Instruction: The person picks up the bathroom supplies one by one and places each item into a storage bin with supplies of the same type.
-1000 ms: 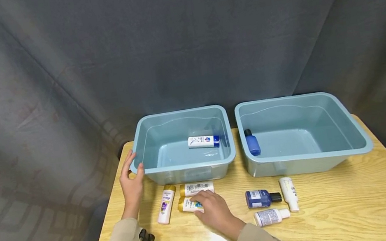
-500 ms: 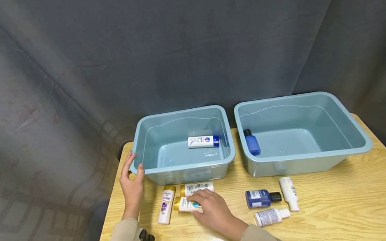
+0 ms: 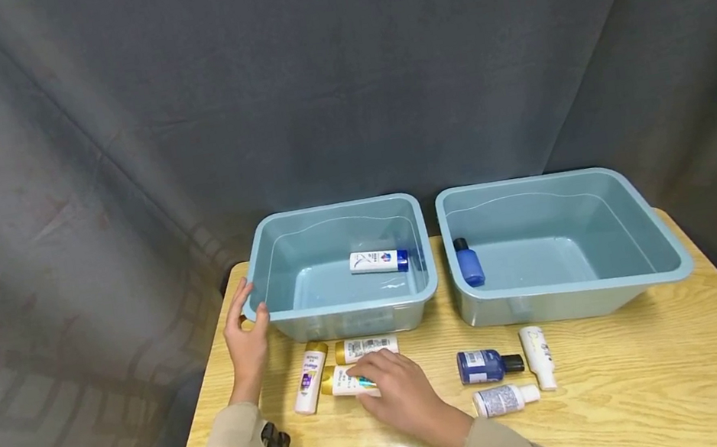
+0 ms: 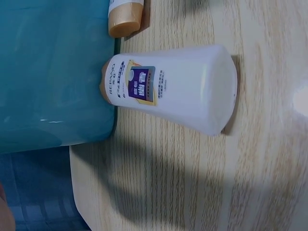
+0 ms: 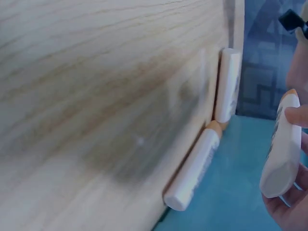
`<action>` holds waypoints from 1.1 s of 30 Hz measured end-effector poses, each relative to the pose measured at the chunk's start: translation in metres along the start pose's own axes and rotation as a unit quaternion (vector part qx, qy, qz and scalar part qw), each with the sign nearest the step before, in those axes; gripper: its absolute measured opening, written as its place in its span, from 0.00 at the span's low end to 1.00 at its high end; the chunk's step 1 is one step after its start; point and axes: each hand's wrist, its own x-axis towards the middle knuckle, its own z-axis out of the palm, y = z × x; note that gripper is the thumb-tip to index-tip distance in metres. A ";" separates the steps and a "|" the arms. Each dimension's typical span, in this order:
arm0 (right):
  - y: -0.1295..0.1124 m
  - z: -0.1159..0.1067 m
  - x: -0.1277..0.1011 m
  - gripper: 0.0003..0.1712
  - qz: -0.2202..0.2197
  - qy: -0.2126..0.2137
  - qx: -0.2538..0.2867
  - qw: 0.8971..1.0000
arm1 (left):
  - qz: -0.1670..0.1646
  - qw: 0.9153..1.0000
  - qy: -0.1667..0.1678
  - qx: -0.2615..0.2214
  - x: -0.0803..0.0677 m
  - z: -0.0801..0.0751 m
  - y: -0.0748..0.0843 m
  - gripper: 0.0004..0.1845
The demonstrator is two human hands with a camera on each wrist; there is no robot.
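My right hand [image 3: 382, 378] grips a white bottle with a gold cap [image 3: 338, 382] on the wooden table [image 3: 633, 383]; in the right wrist view this bottle [image 5: 284, 154] sits between thumb and fingers. Beside it lie a white bottle with a purple label [image 3: 308, 378] and another gold-capped white bottle [image 3: 366, 347]. My left hand [image 3: 249, 305] holds the front left corner of the left teal bin [image 3: 345, 318], thumb on the rim. The purple-label bottle [image 4: 173, 89] fills the left wrist view beside the bin's wall [image 4: 53, 72].
A white bottle with a blue cap [image 3: 378, 261] lies in the left bin. The right teal bin [image 3: 572, 303] holds a blue bottle [image 3: 469, 266]. In front of it lie a dark blue bottle [image 3: 484, 365], a white bottle [image 3: 537, 357] and a small white bottle [image 3: 505, 399].
My right hand has closed on the gold-capped bottle and drawn it slightly to the left. The left hand has stayed on the bin's corner.
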 end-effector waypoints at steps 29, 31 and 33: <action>0.002 -0.047 0.024 0.21 -0.114 0.070 -0.014 0.991 | 0.001 1.000 0.003 -0.002 0.003 0.002 -0.009 0.24; 0.001 -0.049 0.027 0.21 -0.117 0.070 -0.014 0.991 | 0.003 1.000 0.009 -0.001 0.004 0.002 -0.016 0.24; 0.001 -0.051 0.030 0.21 -0.117 0.071 -0.012 0.990 | 0.007 1.000 0.012 0.001 0.004 0.001 -0.019 0.24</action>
